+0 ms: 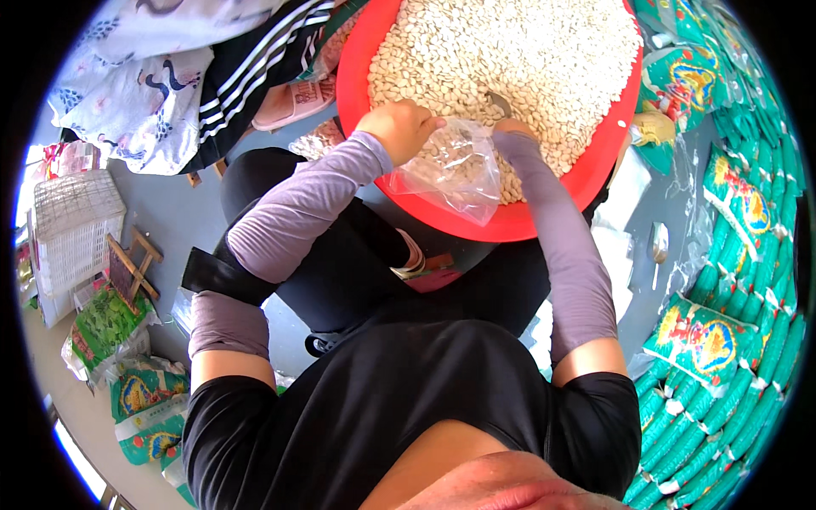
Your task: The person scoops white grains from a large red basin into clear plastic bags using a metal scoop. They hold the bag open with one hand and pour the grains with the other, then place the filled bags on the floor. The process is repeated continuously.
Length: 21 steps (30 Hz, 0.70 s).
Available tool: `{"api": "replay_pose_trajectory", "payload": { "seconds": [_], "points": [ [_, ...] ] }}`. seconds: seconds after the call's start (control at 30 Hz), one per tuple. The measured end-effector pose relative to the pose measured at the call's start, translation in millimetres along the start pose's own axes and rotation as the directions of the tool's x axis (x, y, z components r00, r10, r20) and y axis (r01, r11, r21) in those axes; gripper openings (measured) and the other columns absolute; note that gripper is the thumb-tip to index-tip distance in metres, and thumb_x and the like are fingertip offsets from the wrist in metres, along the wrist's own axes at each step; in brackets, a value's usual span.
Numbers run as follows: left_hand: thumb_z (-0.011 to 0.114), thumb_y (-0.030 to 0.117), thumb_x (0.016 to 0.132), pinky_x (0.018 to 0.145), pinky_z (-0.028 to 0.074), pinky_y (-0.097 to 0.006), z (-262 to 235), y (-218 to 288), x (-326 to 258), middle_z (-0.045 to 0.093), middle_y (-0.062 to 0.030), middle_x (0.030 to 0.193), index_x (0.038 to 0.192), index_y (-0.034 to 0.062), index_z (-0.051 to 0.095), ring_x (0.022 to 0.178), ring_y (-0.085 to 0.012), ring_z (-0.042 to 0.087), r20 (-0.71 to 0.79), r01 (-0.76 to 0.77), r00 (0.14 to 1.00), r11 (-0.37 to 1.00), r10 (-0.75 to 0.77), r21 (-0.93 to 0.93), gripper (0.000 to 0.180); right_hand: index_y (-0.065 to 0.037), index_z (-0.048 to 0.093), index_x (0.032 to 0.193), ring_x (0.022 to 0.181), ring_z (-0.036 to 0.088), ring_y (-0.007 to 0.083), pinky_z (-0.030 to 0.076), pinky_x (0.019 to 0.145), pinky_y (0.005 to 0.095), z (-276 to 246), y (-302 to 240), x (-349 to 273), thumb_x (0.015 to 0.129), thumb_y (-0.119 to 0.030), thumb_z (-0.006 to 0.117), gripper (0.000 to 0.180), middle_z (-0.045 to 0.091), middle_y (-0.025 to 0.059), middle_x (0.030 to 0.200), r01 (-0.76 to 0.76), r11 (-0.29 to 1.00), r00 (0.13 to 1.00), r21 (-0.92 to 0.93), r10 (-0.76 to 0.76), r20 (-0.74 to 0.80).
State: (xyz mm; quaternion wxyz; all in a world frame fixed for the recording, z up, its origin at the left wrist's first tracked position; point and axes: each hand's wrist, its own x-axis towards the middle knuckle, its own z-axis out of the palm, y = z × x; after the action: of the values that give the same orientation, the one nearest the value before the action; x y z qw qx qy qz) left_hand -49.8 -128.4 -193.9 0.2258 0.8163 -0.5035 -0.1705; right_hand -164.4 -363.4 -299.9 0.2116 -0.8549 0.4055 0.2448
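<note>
A wide red tub full of pale seeds, which look like pumpkin seeds, stands before me. Over its near side my left hand pinches the edge of a clear plastic bag. The bag hangs over the seeds and the tub's near rim; whether seeds lie inside it I cannot tell. Just right of the bag, my right hand is closed on a metal scoop, its dark end among the seeds. My sleeve and the bag hide part of that hand's fingers.
Filled green packets are stacked along the right side. A metal spoon lies on the floor nearby. At left are a white basket, a small wooden stool and more packets. Another person's leg is close at upper left.
</note>
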Motion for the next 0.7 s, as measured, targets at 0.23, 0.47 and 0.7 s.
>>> {"api": "replay_pose_trajectory", "payload": {
  "seconds": [0.23, 0.47, 0.7],
  "points": [
    [0.049, 0.020, 0.088, 0.068, 0.045, -0.046, -2.1, 7.0, 7.0, 0.060, -0.0199, 0.077, 0.093, 0.0061, 0.047, 0.076, -0.0385, 0.059, -0.003, 0.156, 0.987, 0.973, -0.158, -0.169, 0.015, 0.001, 0.063, 0.099, 0.102, 0.056, 0.0348, 0.042, 0.088, 0.0412, 38.3, -6.9, 45.8, 0.082, -0.036, 0.040, 0.047, 0.059, 0.0217, 0.107, -0.023, 0.971, 0.995, 0.236, 0.046, -0.094],
    [0.043, 0.016, 0.090, 0.069, 0.046, -0.041, 7.6, -6.4, 7.7, 0.062, -0.0151, 0.079, 0.098, 0.0111, 0.049, 0.078, -0.0338, 0.060, 0.147, 0.131, 0.983, 0.984, -0.114, -0.118, 0.011, 0.004, 0.063, 0.089, 0.090, 0.058, 0.0399, 0.043, 0.081, 0.0436, 27.7, 46.9, 45.9, 0.083, -0.043, 0.038, 0.054, 0.062, 0.0247, 0.090, 0.094, 0.946, 0.967, 0.311, -0.013, -0.255],
    [0.052, 0.025, 0.083, 0.084, 0.044, -0.037, 9.3, 8.3, 13.0, 0.061, -0.0158, 0.101, 0.106, 0.0067, 0.057, 0.096, -0.0306, 0.058, 0.154, 0.054, 0.987, 0.997, -0.047, -0.047, 0.029, 0.004, 0.061, 0.075, 0.068, 0.060, 0.0346, 0.044, 0.065, 0.0407, -58.6, 90.1, -10.1, 0.082, -0.040, 0.041, 0.049, 0.061, 0.0211, 0.068, 0.263, 0.901, 0.918, 0.346, -0.123, -0.377]
  ]
}}
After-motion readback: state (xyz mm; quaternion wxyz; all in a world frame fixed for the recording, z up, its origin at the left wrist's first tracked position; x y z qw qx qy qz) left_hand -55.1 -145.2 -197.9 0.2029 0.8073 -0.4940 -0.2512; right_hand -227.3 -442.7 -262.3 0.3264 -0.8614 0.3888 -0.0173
